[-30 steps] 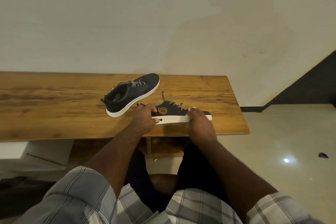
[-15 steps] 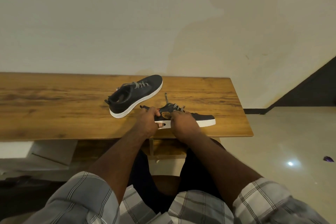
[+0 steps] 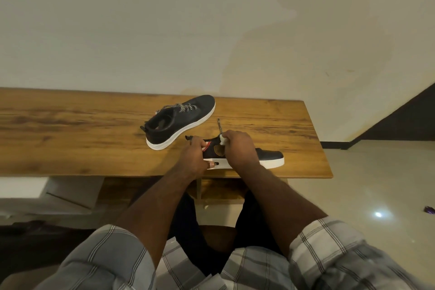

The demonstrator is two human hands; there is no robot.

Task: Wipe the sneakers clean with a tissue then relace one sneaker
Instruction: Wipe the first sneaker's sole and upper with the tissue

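Fingers of the right hand curl round a small white wad of tissue and press it against the upper part of the near sneaker, about where the tongue and collar meet. The hand covers the middle of that shoe, so how much of the tissue lies under the palm cannot be told. The left hand grips the same sneaker at its heel end, fingers wrapped over the collar and the thumb laid along the white sole.

This near sneaker is dark with a white sole and stands upright close to the front edge of the wooden bench, toward the right end, its toe pointing to the right. A brown patch shows on its side between the two hands, with a touch of red at the collar. One speckled lace end sticks up and away from the shoe just behind the right hand's knuckles.

The far sneaker, a match for the first, rests on the bench just behind and to the left, near but apart from the held one. It lies at a slant, toe toward the back edge and heel toward the front, with its speckled laces threaded across the top.

Both forearms reach out from checked sleeves low in the view. Right of the bench, on the pale tiled floor, lies a small purple scrap.
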